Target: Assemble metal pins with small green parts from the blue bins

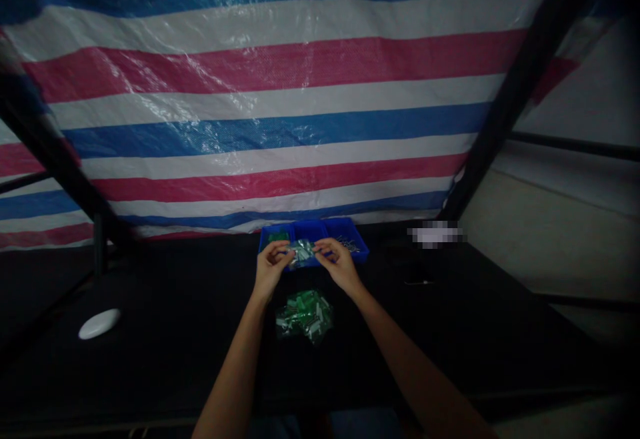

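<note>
A small clear plastic bag (pixel 302 253) is stretched between my two hands, just in front of a blue compartment tray (pixel 363 252). My left hand (pixel 273 267) pinches its left side, and my right hand (pixel 339 264) pinches the right side. What the bag holds is too small to tell. Green pieces (pixel 278 236) lie in the tray's left compartment, and thin metallic pieces (pixel 347 244) in the right one. Nearer to me, between my forearms, a pile of clear bags with green and pale contents (pixel 305 315) rests on the black table (pixel 190 332).
A white oval object (pixel 99 324) lies on the table at the left. At the back right is a pale, pixelated item (pixel 436 233). Behind the table hangs a striped plastic sheet (pixel 280 119), with dark slanted posts at both sides.
</note>
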`<state>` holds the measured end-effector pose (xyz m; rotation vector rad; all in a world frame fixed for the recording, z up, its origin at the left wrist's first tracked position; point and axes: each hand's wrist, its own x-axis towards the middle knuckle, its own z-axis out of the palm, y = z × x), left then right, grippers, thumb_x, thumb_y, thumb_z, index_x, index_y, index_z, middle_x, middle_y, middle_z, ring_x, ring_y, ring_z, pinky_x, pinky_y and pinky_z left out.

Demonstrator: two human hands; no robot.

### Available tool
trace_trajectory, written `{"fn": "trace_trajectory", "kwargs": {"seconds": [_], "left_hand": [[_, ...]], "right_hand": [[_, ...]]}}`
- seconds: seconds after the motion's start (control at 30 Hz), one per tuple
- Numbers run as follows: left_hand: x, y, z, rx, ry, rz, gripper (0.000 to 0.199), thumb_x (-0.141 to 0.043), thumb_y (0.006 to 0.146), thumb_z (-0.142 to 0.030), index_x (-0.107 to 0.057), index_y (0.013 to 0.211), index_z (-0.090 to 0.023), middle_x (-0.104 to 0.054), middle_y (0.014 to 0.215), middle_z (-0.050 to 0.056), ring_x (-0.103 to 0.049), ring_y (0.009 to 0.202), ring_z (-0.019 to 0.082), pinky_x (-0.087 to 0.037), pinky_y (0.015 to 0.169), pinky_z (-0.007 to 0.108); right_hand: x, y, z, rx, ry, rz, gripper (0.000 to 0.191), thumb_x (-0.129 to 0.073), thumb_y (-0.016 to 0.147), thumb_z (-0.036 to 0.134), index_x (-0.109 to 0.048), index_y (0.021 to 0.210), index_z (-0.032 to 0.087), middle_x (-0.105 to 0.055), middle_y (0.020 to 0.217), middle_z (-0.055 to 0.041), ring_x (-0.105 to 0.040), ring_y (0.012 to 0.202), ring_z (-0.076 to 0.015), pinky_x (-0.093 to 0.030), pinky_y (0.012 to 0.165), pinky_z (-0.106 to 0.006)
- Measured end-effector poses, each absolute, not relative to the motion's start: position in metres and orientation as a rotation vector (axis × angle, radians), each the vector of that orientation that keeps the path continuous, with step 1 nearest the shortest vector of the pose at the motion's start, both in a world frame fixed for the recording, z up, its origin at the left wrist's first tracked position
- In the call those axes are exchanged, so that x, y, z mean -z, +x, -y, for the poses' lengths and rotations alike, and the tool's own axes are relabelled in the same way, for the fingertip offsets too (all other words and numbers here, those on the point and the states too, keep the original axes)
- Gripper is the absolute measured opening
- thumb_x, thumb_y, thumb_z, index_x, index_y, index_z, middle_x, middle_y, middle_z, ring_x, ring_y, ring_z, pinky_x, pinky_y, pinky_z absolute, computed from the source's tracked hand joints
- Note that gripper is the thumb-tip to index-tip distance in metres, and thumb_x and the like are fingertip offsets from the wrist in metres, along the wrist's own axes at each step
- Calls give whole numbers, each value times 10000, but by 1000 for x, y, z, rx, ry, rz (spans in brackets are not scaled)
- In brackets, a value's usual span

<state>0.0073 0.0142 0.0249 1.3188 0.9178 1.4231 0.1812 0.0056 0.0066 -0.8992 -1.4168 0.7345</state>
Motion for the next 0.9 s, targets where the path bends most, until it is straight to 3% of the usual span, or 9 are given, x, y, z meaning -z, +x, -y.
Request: {"fn": "trace_trajectory", "kwargs": {"seconds": [0.07, 0.2, 0.4, 0.7, 0.9], "left_hand": [[-23, -3, -21, -1613, 1280, -1046, 346, -684, 577, -286, -541, 858, -142, -549, 715, -8, -519, 550, 74, -428, 535, 192], [-19, -22, -30, -1796, 1342, -1387, 287, -655, 589, -337, -510, 754, -152, -523, 691, -18, -514, 544, 82, -404, 518, 189], [-17, -24, -22, -1566, 1655, -1830, 231, -554, 674, -402, -518, 714, -177, -563, 631, -2, -534, 571, 140, -380, 536, 231], [-16, -22, -22, -1439, 2102, -2045, 205, -489, 735, -371, -525, 645, -190, -608, 789, 45, -519, 776, 203, -361, 751, 322], [-21, -22, -17, -1212, 2100, -2228, 202, -497, 710, -377, -549, 641, -195, -584, 871, 56, -489, 825, 230, -354, 732, 334]], "right_hand": [[-8, 183, -5, -740, -934, 1410, 205, -553, 717, 235, -560, 916, 186, -620, 825, -36, -548, 690, -132, -373, 532, -215], [-9, 186, -5, -732, -1024, 1593, 135, -540, 735, 264, -596, 823, 179, -626, 807, -27, -552, 697, -128, -378, 552, -216], [-6, 180, 5, -629, -1134, 2044, 148, -514, 755, 253, -629, 845, 221, -629, 748, 11, -526, 605, -95, -371, 560, -212], [-9, 174, 12, -585, -1161, 2186, 161, -507, 771, 250, -628, 871, 218, -637, 769, 2, -557, 650, -104, -370, 580, -206], [-9, 176, 11, -575, -1165, 2197, 158, -510, 771, 245, -623, 877, 218, -639, 778, 5, -561, 659, -103, -374, 581, -205]]}}
